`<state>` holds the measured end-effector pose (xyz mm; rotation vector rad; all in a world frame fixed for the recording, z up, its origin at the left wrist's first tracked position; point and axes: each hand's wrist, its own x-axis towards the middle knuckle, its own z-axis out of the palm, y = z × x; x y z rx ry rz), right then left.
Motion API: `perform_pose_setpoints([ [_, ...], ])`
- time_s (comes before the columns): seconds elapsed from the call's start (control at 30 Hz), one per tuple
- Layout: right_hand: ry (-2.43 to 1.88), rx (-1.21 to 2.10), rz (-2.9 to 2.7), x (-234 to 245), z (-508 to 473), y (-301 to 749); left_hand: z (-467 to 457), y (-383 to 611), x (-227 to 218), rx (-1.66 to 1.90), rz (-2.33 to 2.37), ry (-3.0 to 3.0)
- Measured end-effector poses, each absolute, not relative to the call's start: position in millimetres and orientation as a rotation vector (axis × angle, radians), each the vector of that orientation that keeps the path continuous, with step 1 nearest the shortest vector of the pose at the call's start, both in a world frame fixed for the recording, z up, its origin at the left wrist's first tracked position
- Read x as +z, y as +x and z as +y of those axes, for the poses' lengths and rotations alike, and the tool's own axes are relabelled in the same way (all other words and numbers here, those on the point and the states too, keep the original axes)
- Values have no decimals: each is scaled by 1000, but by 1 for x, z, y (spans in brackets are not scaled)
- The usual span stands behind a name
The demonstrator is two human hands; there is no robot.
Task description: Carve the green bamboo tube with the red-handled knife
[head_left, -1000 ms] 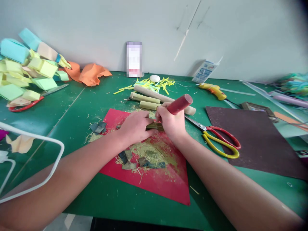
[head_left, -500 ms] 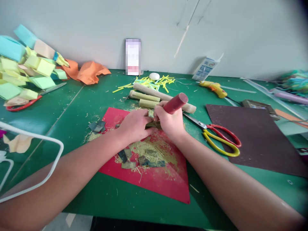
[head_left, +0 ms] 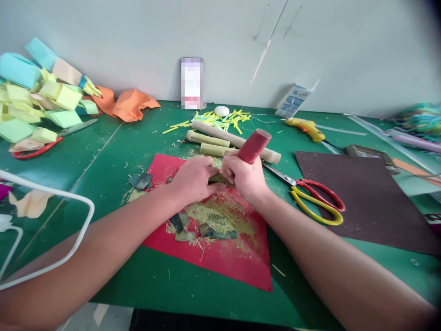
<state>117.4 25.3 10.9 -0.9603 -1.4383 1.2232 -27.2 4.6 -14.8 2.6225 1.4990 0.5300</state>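
Observation:
My right hand (head_left: 247,178) is wrapped round the thick red handle (head_left: 254,146) of a tool, which tilts up to the right. The tool's working end is hidden by my fingers. With thumb and fingers, my left hand (head_left: 193,179) pinches a greenish-brown stick-like piece (head_left: 217,179), just left of the tool. Both hands are over a red sheet (head_left: 237,274) strewn with fine yellowish shavings (head_left: 229,214) and dark flat scraps (head_left: 223,235). Right behind the hands lie pale bamboo-like sticks (head_left: 210,139), several in all.
Scissors (head_left: 319,202) with red and yellow handles lie to the right, partly on a dark brown sheet (head_left: 358,197). Beyond is a yellow glue gun (head_left: 306,128). Folded papers (head_left: 51,99) pile up at the left, near a white bent frame (head_left: 87,216). A phone (head_left: 192,82) leans on the wall.
My right hand and the red handle have shifted slightly right and tilted a little more. My left hand keeps its hold, and the whole view has moved slightly.

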Motion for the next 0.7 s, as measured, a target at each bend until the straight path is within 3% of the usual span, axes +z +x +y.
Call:
perform_pose_setpoints([
  [0.1,-1003,1059,-1306,7,27,119,6,-27,-14,521,1529,2611],
  [0.7,-1068,987,-1417,-2,35,113,6,-27,-15,519,1510,2616],
])
